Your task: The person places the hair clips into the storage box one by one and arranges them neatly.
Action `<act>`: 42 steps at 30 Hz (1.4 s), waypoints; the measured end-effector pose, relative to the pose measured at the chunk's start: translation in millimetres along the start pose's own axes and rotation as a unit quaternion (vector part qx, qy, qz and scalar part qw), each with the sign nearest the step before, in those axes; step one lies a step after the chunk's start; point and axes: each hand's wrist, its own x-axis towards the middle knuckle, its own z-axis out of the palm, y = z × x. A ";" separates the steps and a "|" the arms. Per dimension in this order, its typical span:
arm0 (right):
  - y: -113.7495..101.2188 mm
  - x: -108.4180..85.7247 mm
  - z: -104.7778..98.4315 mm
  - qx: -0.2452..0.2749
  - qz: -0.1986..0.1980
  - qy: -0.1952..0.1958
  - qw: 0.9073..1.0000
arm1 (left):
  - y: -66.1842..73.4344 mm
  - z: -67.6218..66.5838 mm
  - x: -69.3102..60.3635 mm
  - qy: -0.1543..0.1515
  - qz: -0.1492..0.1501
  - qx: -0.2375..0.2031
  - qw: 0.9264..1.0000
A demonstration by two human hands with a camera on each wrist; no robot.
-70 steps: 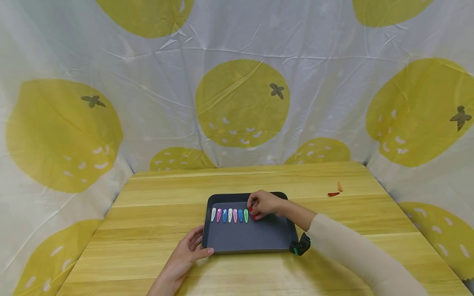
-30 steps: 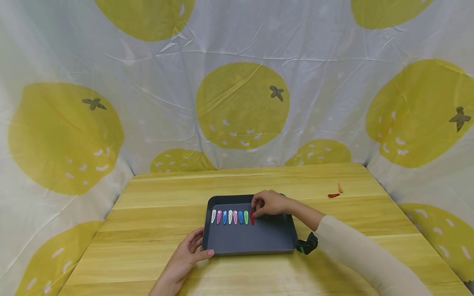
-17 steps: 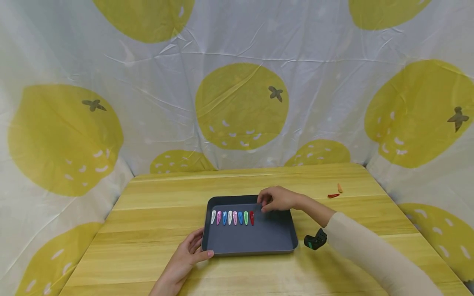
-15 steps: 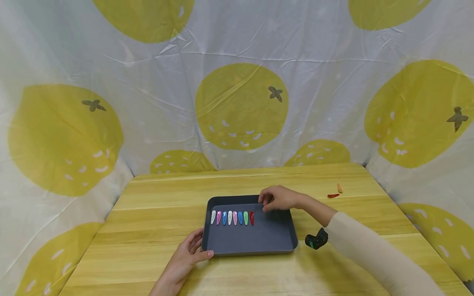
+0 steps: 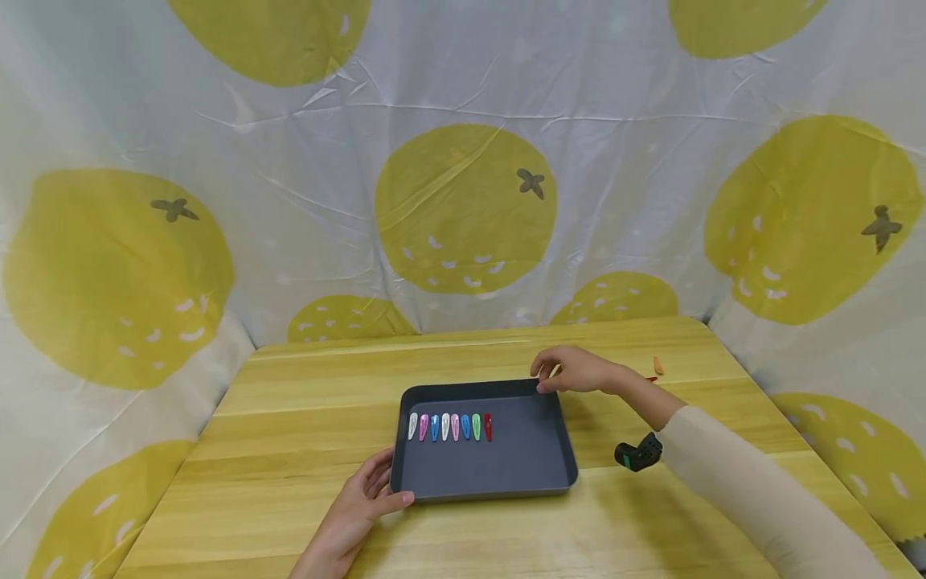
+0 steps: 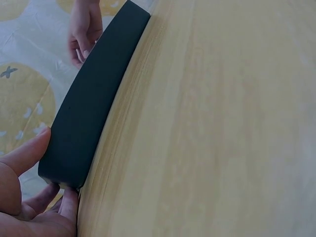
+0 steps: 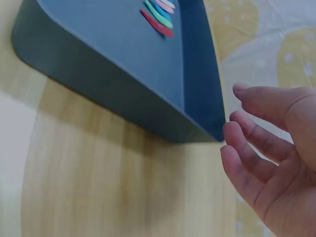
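A dark grey baking tray (image 5: 492,470) lies on the wooden table. Inside it, several snap hair clips form a row, from a white one (image 5: 413,426) at the left to a green one (image 5: 476,427) and a red one (image 5: 488,428). My left hand (image 5: 354,507) grips the tray's front left corner, thumb on the rim and fingers against the side, as the left wrist view confirms. Over the tray's back right corner hovers my right hand (image 5: 575,370), its fingers loosely bent; the right wrist view shows nothing between thumb (image 7: 266,101) and fingertips.
On the table at the back right lie an orange hair clip (image 5: 657,366) and another red clip (image 5: 651,379), the latter partly hidden by my right forearm. A black device (image 5: 638,452) sits at the right wrist. A lemon-print curtain (image 5: 466,209) hangs behind the table (image 5: 304,418).
The right hand has let go of the red clip at the row's right end, then risen and moved right towards the back corner. My left hand keeps its hold on the tray.
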 end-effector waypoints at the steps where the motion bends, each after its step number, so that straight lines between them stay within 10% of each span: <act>1: 2.3 -1.2 -2.8 0.003 0.004 0.002 1.000 | 0.0 -0.3 -0.1 0.001 -0.001 0.000 1.000; 42: 100.7 -75.5 -70.2 -0.016 0.089 0.116 0.989 | -3.1 0.1 2.4 -0.008 0.008 -0.006 1.000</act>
